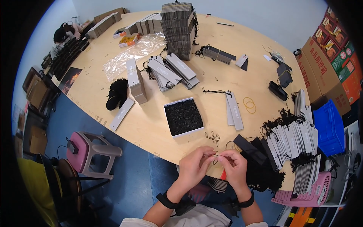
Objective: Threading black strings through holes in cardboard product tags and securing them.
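Observation:
At the table's near edge my left hand (194,163) and my right hand (235,166) are close together, fingertips pinched. Between them is a small, thin wire loop (215,160), perhaps a pin; its detail is too fine to make out. Several small brass-coloured loop-shaped pins (212,136) lie just beyond my fingers. Farther off stands a shallow white-rimmed box (184,117) filled with small black pieces. Two grey hang tags (234,111) with a black cord lie to its right. A red object (223,174) shows beside my right hand, partly hidden by it.
Bundled grey tags (291,142) with black cords crowd the right side. A tall tag stack (177,32) stands at the back, with loose tags (170,72) before it. A blue crate (329,126) is at the right; a pink-topped stool (90,151) stands left of the table.

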A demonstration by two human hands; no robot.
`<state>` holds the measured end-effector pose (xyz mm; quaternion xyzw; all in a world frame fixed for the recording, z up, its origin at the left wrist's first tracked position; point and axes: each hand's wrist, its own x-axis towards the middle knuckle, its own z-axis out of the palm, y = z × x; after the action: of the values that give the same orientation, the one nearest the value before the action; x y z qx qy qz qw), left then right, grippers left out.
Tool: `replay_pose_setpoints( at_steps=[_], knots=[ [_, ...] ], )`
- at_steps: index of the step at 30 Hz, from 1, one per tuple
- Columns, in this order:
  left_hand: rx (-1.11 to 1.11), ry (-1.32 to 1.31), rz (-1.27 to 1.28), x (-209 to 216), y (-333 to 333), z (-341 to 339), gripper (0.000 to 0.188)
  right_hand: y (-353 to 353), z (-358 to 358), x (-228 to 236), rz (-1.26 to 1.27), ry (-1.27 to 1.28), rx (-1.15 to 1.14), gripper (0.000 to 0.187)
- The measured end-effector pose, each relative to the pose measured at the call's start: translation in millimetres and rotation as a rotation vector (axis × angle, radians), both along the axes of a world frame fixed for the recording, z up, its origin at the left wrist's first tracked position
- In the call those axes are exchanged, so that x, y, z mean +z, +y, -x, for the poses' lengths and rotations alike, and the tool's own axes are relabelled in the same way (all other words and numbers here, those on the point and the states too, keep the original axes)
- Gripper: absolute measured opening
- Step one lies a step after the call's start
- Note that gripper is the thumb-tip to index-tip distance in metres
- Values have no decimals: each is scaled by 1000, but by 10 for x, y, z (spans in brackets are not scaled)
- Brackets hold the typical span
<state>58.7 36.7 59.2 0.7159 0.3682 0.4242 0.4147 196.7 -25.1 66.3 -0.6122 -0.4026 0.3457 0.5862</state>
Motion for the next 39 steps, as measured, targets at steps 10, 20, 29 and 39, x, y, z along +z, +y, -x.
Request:
replay_pose_setpoints(
  at_steps=[10, 20, 29, 39],
  knots=[
    [-27, -44, 69, -22, -30, 9, 8, -30, -39, 9, 56, 18, 82, 10],
    [127, 91, -22, -61, -44, -24, 4, -310, -488, 701, 175, 69, 603, 12],
    [182, 57, -57, -56, -51, -52, 4, -483, -991, 802, -317, 423, 246, 19],
    [67, 91, -62, -33, -25, 19, 3, -98, -491, 921, -148, -626, -164, 7]
  ],
)
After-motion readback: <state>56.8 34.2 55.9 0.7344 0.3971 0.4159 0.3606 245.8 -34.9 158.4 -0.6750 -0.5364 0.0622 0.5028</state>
